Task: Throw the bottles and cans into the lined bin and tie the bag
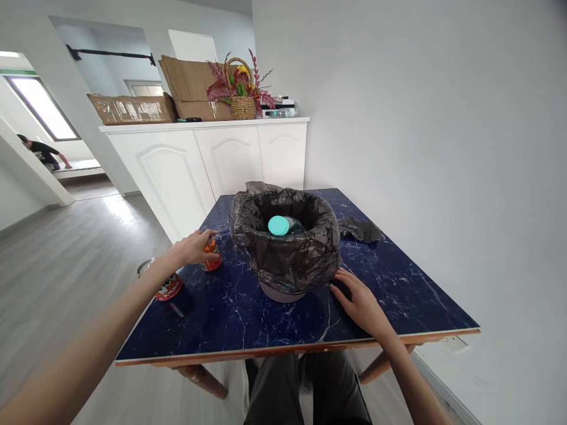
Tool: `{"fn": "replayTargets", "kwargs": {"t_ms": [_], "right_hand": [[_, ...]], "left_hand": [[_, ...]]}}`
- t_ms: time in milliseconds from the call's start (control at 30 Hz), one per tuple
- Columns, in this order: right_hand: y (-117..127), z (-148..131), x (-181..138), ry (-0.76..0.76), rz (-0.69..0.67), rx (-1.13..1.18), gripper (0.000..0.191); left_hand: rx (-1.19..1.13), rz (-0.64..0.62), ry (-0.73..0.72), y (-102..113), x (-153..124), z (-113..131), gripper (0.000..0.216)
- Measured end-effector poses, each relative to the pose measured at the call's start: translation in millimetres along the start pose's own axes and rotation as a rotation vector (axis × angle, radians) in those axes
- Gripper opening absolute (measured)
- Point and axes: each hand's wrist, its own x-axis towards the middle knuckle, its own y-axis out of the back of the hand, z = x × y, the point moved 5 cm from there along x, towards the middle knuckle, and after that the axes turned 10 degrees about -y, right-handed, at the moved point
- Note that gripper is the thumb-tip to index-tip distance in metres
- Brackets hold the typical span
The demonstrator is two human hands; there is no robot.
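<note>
My left hand [195, 248] is curled round a small orange-red can [212, 260] on the left side of the table, thumb in front of it and fingers over its top. A larger red and white can [169, 288] stands nearer the left edge, partly hidden behind my left forearm. In the middle is a bin lined with a black plastic bag [292, 260], the bag folded over its rim. A bottle with a turquoise cap [279, 225] lies inside. My right hand [357, 301] rests by the bin's lower right side, fingers loosely stretched, their tips at the bag's edge.
The dark blue marble-patterned table [390, 295] has a crumpled piece of black plastic [361, 229] at its right. Behind stands a white cabinet [230, 156] bearing cardboard boxes [133, 110] and a flower basket [243, 108]. A wall borders the right. Another person [42, 152] is far left.
</note>
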Motion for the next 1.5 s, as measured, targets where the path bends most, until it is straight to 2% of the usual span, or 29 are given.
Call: {"fn": "replayTargets", "kwargs": {"t_ms": [67,133,200,233,300,400,533,633,733,800,933,1033,1100,1200,1333,1433,1500], "right_hand": [[-0.1,0.2,0.4,0.005,-0.002,0.003,0.036],[-0.1,0.2,0.8,0.009,-0.006,0.006,0.035],[0.0,-0.2,1.0,0.015,-0.011,0.009,0.035],[0.2,-0.5,1.0,0.018,-0.013,0.010,0.035],[0.8,-0.9,1.0,0.016,-0.013,0.008,0.036],[1.3,-1.2,0.9,0.005,-0.024,0.007,0.036],[1.5,-1.1,0.4,0.000,-0.020,0.015,0.036],[1.2,-0.8,-0.2,0.001,-0.006,0.017,0.035],[1.2,-1.1,-0.7,0.004,0.004,0.018,0.035],[1.3,-1.5,-0.8,0.004,0.002,0.019,0.035],[2.3,-2.1,-0.8,-0.005,-0.001,0.025,0.034],[2.9,-2.9,-0.9,-0.002,-0.002,0.027,0.034],[3.0,-3.3,-1.2,0.001,-0.006,0.025,0.034],[3.4,-3.8,-1.5,0.000,-0.009,0.019,0.034],[3.7,-4.1,-1.7,-0.002,-0.023,0.012,0.034],[3.0,-3.3,-1.8,0.004,-0.038,0.010,0.034],[2.3,-2.3,-2.0,0.008,-0.040,0.014,0.034]], "left_hand": [[-0.038,0.192,0.020,21.9,-5.8,8.3,0.086],[-0.111,0.508,0.017,53.9,-16.4,21.9,0.083],[-0.182,0.832,-0.062,85.8,-32.2,41.8,0.081],[-0.206,0.951,-0.129,99.1,-40.4,53.9,0.079],[-0.239,1.083,-0.267,119.4,-55.1,79.7,0.073],[-0.268,1.062,-0.421,134.4,-68.4,117.3,0.068],[-0.256,0.904,-0.593,131.6,-70.2,156.0,0.072],[-0.251,0.753,-0.648,118.4,-62.7,169.8,0.063],[-0.283,0.622,-0.609,104.9,-56.2,170.4,0.058],[-0.309,0.624,-0.590,101.0,-56.9,165.3,0.061],[-0.300,0.798,-0.523,101.5,-64.5,140.5,0.063],[-0.294,0.898,-0.356,98.3,-67.6,107.0,0.062],[-0.283,0.896,-0.228,92.2,-67.5,80.4,0.064],[-0.222,0.838,-0.090,79.4,-66.8,39.0,0.071],[-0.105,0.724,0.009,56.5,-69.7,-15.4,0.082],[0.028,0.536,0.114,31.1,-73.6,-54.1,0.100],[0.052,0.402,0.176,11.0,-76.4,-77.3,0.102]]}}
